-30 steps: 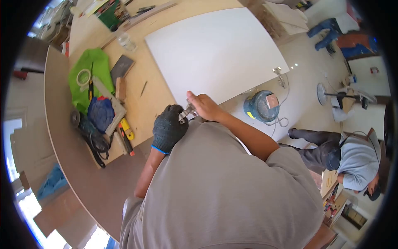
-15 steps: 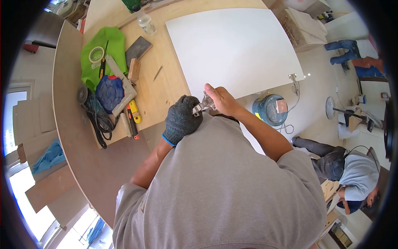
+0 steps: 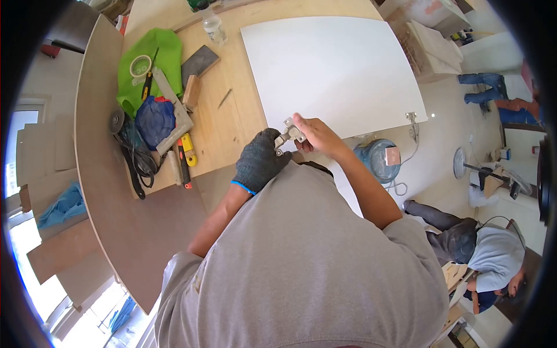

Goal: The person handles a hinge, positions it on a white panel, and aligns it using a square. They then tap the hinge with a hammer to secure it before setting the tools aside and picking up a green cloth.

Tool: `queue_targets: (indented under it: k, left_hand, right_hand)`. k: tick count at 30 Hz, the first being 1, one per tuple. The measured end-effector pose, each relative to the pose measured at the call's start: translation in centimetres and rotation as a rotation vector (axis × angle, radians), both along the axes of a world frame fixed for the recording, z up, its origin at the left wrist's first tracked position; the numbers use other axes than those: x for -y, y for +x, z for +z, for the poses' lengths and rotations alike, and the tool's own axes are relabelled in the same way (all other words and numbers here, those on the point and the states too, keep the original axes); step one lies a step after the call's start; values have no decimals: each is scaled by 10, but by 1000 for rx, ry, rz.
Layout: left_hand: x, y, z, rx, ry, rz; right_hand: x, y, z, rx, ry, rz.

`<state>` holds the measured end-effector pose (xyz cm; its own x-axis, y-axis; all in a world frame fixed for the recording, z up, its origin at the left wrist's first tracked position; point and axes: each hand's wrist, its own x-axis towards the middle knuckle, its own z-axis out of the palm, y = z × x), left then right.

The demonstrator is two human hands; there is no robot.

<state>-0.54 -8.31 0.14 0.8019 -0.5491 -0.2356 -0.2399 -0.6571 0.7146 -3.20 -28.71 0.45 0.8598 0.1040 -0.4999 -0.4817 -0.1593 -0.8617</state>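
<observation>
A metal cabinet hinge [image 3: 289, 133] is held between both hands, close to my body at the near edge of a white panel [image 3: 333, 75]. My left hand [image 3: 258, 162], in a dark knit glove with a blue cuff, is closed around one end of it. My bare right hand [image 3: 318, 138] pinches the other end, thumb on top. The fingers partly cover the hinge. Another hinge [image 3: 411, 118] sits at the panel's near right corner. The panel lies flat on the wooden workbench [image 3: 232, 130].
Left on the bench are a green cloth [image 3: 159, 43], a tape roll [image 3: 140, 66], an angle grinder [image 3: 118, 123], a yellow-handled cutter [image 3: 188, 149] and a wood block [image 3: 191, 91]. A bottle [image 3: 214, 28] stands behind. A blue water jug [image 3: 376, 159] is at right; a person [image 3: 493, 243] bends beyond.
The hinge now shows at a different angle, its plate more exposed beside my right thumb. Both hands keep hold of it. The whole view has shifted slightly.
</observation>
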Motion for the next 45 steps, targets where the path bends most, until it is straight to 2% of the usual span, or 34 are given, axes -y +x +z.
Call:
queue_targets:
  k: [2, 5, 8, 11, 12, 14, 16, 18, 20, 23, 26, 29, 32, 35, 41, 44, 45]
  left_hand:
    - [-2, -2, -11, -16, -42, 29]
    - [-2, -7, 1, -52, -242, 119]
    - [-13, 6, 16, -542, -349, 204]
    - [-23, 7, -15, -894, -596, 246]
    - [-24, 4, -17, -896, -607, 262]
    - [-26, -1, -19, -889, -627, 287]
    - [-31, -10, -37, -963, -753, 408]
    - [-37, -22, -57, -1045, -887, 530]
    - [-51, -33, -74, -1126, -1028, 662]
    - [-62, -43, -101, -1167, -1109, 706]
    - [-58, -54, -96, -1206, -1143, 785]
    - [-48, -59, -100, -1332, -1219, 709]
    - [-26, -64, -82, -1286, -1189, 772]
    - [-11, -76, -87, -1202, -1203, 791]
    - [17, -84, -66, -1079, -925, 767]
    - [31, -85, -80, -1086, -914, 796]
    - [34, -83, -85, -1075, -888, 771]
  right_hand:
    - [5, -1, -6, 68, 36, 69]
    - [8, -2, -15, 90, 77, -17]
    - [7, -3, -20, 66, 137, -62]
    - [9, -3, -18, 5, 216, -111]
    - [10, -5, -15, -24, 247, -130]
    - [20, -12, -8, 58, 103, -102]
    - [46, -22, -13, 131, -90, -74]
    - [94, -39, -41, 7, -605, 108]
    - [134, -71, -77, -202, -705, 83]
    - [148, -105, -87, -452, -333, -425]
    - [160, -115, -113, -304, 243, -839]
    - [168, -103, -132, -216, 494, -871]
    - [168, -91, -139, -246, 383, -788]
    - [168, -92, -143, -189, 373, -734]
    - [136, -83, -135, -301, 458, -657]
    - [148, -79, -121, -448, 246, -204]
    - [147, -73, -113, -381, 204, -107]
